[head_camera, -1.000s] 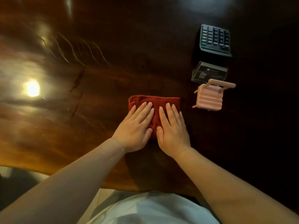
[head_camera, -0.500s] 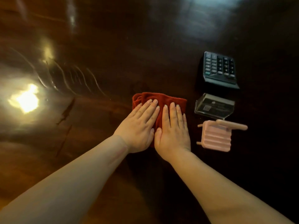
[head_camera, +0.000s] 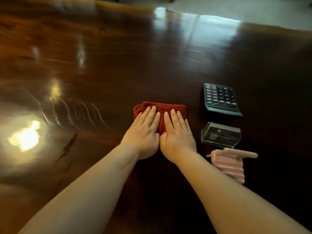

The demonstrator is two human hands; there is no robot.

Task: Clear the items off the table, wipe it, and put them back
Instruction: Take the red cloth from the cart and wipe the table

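The dark, glossy wooden counter (head_camera: 118, 65) fills nearly the whole view, with its far edge running along the top. Toward its left side lies a bright patch of glare (head_camera: 25, 137), and just beyond it are thin curved streaks (head_camera: 76, 112).

Two bare forearms reach in from the near edge. The left grip (head_camera: 143, 134) and right grip (head_camera: 177, 134) lie side by side, thumbs touching. Both are open and flat, fingers straight, and they press palm-down on the cloth (head_camera: 168, 107). Neither is curled around anything.

Toward the right side, three things stand in a row that runs from far to near. The calculator (head_camera: 220, 98) is farthest, dark, with its keys up. The red cloth is folded and lies on the counter near the middle, well in from the far edge and left of the calculator; only its far part shows past the fingertips. Nearer than the calculator sits a clear box (head_camera: 220, 135), just beside the right grip. Nearest is a ribbed pink rack (head_camera: 228, 166) with a bar on top, partly hidden by the right forearm.
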